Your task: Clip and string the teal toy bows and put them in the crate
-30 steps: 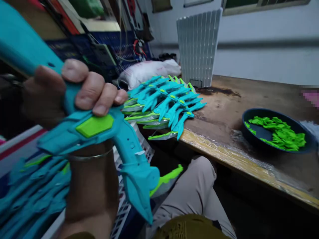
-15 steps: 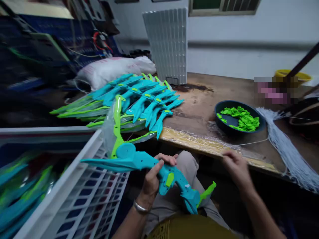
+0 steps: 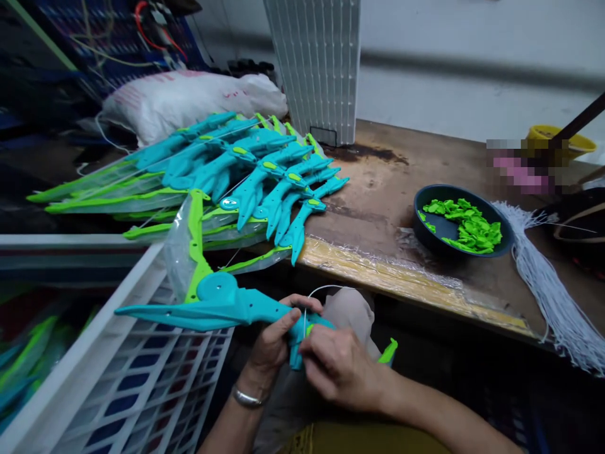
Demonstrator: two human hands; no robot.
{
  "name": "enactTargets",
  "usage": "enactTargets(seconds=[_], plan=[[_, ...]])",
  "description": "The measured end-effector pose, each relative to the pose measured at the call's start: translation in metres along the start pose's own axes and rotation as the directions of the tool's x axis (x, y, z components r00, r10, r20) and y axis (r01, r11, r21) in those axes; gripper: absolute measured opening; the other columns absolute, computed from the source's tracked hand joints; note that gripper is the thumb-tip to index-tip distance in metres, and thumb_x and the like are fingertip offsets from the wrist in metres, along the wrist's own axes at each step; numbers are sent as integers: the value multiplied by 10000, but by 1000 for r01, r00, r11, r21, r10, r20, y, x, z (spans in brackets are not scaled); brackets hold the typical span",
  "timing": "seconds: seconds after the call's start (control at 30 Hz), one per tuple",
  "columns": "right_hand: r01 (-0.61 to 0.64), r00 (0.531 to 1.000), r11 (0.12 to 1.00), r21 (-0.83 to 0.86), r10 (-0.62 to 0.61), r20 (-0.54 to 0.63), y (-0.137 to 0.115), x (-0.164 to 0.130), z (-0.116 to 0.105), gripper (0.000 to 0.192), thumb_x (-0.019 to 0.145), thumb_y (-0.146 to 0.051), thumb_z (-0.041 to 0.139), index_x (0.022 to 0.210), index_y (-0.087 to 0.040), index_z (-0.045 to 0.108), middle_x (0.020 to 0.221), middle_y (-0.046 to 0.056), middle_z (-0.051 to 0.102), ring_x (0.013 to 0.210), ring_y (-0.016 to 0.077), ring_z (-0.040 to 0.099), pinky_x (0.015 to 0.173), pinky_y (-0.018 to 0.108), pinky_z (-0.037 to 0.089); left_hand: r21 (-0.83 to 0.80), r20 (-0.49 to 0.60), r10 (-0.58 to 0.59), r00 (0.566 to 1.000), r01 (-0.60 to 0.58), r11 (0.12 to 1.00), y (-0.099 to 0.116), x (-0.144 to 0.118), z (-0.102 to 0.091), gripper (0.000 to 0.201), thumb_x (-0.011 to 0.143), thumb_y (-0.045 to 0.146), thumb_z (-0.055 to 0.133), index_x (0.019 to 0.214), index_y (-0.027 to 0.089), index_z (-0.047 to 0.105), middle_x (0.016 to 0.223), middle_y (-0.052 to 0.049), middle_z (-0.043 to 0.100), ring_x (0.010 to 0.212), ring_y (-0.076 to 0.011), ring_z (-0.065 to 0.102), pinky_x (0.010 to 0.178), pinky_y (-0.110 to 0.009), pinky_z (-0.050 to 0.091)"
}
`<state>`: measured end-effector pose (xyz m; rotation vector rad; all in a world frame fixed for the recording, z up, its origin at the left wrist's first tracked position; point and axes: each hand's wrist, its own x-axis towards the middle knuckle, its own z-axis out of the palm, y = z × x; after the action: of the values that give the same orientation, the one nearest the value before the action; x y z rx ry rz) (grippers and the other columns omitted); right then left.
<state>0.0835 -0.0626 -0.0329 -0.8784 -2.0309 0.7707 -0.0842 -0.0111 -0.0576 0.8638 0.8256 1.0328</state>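
A blue and green plastic toy bow (image 3: 227, 309) lies across my lap, its left end over the white crate. My left hand (image 3: 274, 337), with a metal bracelet at the wrist, grips it around the middle. My right hand (image 3: 338, 362) is closed in a pinch against the bow's centre, where a little of a green piece shows. A thin white string (image 3: 326, 287) arcs above the bow and runs down to the pinching fingers. The right fingers hide much of the bow's middle.
Several similar toy bows (image 3: 246, 170) are stacked on the wooden table (image 3: 378, 208). A dark bowl (image 3: 423, 230) holds small green pieces, beside a bundle of white strings (image 3: 543, 271). The white crate (image 3: 85, 353) stands at left. Behind are a white sack (image 3: 189, 101) and a corrugated panel (image 3: 321, 69).
My right hand has come from the table edge to the bow's middle, bringing the white string. My left hand keeps its grip on the bow. The view has shifted slightly.
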Motion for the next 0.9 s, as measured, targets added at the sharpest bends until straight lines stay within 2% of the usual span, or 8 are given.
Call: enactTargets(seconds=[0.07,0.13,0.23,0.33,0.57,0.7,0.77,0.9], plan=[[-75,990,974,213,48,130,1,-7,-6,104,914,-178,511,908,-223,604,792,5,626,658,137,547,624,249,458,-107,-16,27,1000,-28,994,0,3,1,201,783,385,795,790,194,734,728,-19,665,795,-196,639,902,-370,529],[-265,958,849,458,178,226,7,-12,-15,82,922,-271,609,863,-219,633,763,-8,639,651,125,561,637,243,465,-180,10,52,999,-50,982,0,4,2,166,776,335,806,742,203,711,644,15,591,715,-161,582,931,-382,510],[-472,850,573,670,497,173,22,-10,-26,342,886,-544,733,898,-207,670,802,25,704,697,154,610,687,286,497,-208,120,85,989,-59,976,3,1,6,120,792,299,790,749,217,714,648,14,578,696,-161,547,915,-397,481],[-502,744,462,731,661,93,38,10,-27,559,874,-732,676,1028,-194,670,770,36,702,716,177,630,735,327,501,-184,207,115,972,-77,980,5,-5,9,102,814,312,778,779,226,737,683,-5,598,717,-179,545,836,-382,456],[-551,748,476,686,645,153,56,53,-20,538,834,-714,738,910,-195,620,707,-9,654,621,122,560,630,259,457,-149,234,158,959,-126,981,7,-15,13,90,821,334,789,801,249,764,664,-4,607,698,-190,545,928,-440,445],[-597,746,404,693,596,295,47,61,-13,528,766,-646,813,967,-207,599,776,1,707,512,107,539,467,227,404,-111,209,117,971,-96,989,12,-19,17,158,805,377,822,744,247,757,639,-12,596,672,-197,538,848,-423,466],[-576,749,398,714,606,267,38,64,-13,557,718,-621,842,1005,-209,601,833,4,709,518,108,548,434,218,389,-107,207,126,970,-106,989,14,-19,18,178,805,387,827,745,239,750,638,-14,596,664,-198,541,805,-408,465],[-404,836,738,540,537,-108,26,55,-27,326,839,-501,780,947,-205,694,920,26,690,753,151,625,621,252,484,-165,213,220,952,-187,968,13,-21,19,120,848,334,780,827,221,745,669,-9,603,688,-180,553,832,-393,454]])
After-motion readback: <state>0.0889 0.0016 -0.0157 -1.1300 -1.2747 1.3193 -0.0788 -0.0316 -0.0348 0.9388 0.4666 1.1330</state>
